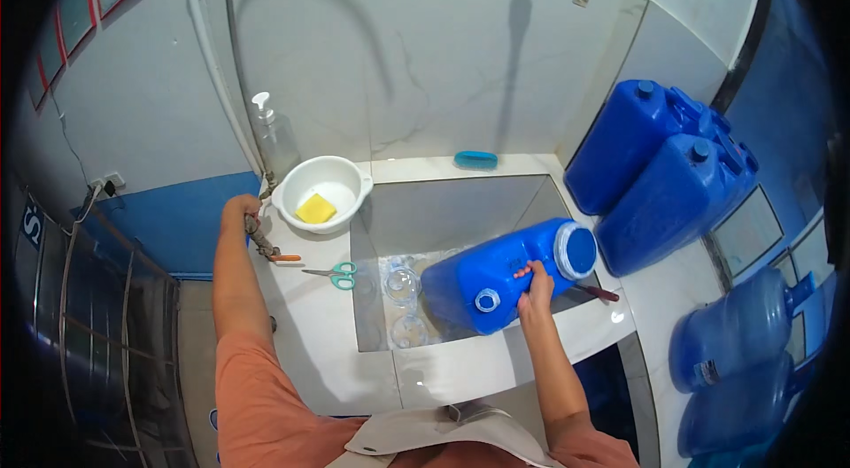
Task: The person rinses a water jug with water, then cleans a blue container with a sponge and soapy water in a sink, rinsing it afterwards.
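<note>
A blue plastic water jug (460, 286) leans in the sink (452, 202), its wide white-ringed cap (580, 251) toward the right rim and a smaller spout cap on its near side. My right hand (535, 293) is closed around the jug's handle. At the counter's left edge my left hand (241, 205) closes on the upright pipe's fitting (264, 193); its fingertips are partly hidden. Below that hand, a worn tap (260, 242) with an orange lever (286, 258) juts over the counter. Clear round plastic pieces (403, 285) lie on the sink bottom beside the jug.
A white basin (348, 201) holds a yellow sponge (315, 208), with a pump bottle (274, 136) behind. Green-handled scissors (343, 274), a teal brush (475, 160) and a red-handled tool (598, 293) lie around the sink. Blue jugs (624, 145) and clear bottles (730, 331) stand right.
</note>
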The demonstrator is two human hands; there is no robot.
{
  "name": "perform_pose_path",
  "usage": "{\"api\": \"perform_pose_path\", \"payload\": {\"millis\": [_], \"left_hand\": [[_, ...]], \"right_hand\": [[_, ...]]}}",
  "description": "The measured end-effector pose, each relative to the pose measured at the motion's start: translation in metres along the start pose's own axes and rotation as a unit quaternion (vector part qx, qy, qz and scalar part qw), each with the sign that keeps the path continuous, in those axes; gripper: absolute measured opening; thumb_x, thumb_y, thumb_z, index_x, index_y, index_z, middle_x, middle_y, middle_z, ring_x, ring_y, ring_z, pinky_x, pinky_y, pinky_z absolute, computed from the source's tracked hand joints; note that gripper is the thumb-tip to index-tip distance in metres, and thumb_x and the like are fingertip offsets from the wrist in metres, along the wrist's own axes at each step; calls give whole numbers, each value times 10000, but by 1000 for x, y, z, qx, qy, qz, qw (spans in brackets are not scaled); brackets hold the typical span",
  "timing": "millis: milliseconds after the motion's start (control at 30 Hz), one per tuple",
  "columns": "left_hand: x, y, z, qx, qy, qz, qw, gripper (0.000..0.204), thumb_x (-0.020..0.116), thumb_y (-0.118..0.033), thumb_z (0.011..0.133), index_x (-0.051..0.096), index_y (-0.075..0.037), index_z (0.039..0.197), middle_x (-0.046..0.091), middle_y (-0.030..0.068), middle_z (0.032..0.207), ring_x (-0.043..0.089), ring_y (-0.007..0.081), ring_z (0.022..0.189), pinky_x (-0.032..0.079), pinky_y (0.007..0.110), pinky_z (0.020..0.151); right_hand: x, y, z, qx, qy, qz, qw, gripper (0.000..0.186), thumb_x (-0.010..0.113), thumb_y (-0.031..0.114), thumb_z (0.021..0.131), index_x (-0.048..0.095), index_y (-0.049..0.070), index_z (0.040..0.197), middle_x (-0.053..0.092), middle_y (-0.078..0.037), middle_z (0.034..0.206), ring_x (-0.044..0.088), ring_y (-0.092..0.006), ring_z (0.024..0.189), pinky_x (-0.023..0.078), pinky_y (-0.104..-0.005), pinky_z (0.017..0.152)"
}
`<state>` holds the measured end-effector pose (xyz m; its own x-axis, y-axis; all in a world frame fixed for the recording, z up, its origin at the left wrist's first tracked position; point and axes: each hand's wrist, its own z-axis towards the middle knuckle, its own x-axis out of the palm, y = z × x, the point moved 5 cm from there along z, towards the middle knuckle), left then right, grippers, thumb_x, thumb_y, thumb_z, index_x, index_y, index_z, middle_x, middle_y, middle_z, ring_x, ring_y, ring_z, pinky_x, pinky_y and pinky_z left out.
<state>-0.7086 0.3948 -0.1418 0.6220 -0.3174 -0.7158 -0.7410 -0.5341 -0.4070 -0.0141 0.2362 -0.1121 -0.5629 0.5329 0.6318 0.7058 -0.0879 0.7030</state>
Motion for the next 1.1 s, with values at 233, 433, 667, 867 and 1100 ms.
{"api": "perform_pose_path", "payload": {"millis": [233,433,667,867,1100], "left_hand": [[1,-16,-20,1,-115,91,989,262,473,-149,786,667,26,768,655,171,775,632,289,665,484,442,585],[14,-52,-40,43,-160,115,979,257,472,-124,785,662,34,716,645,173,701,625,285,591,479,426,566],[-2,-37,-47,18,-214,60,975,220,498,-115,785,654,34,744,637,204,715,626,320,609,485,423,584],[-1,-113,-150,132,-511,139,838,189,519,-65,742,614,4,891,608,197,916,589,366,844,482,449,702],[141,-256,-178,354,-422,-149,821,239,455,-99,814,585,15,979,584,191,958,558,348,892,444,403,801]], "right_hand": [[-31,-36,3,-52,-77,5,996,114,525,16,789,473,4,688,473,-71,601,487,-175,505,473,-308,464],[-41,-31,-8,-23,-77,17,997,163,546,180,861,496,31,819,527,-84,678,542,-190,589,505,-320,592],[-52,-12,-14,214,53,-200,955,335,557,351,858,550,39,979,604,-98,796,613,-219,698,516,-332,645],[-3,58,-3,79,285,-777,555,407,471,377,893,577,15,740,620,-96,688,608,-181,624,486,-280,521],[209,-35,84,-32,437,-568,697,206,451,150,865,546,-5,769,590,-100,666,589,-167,556,509,-292,549]]}}
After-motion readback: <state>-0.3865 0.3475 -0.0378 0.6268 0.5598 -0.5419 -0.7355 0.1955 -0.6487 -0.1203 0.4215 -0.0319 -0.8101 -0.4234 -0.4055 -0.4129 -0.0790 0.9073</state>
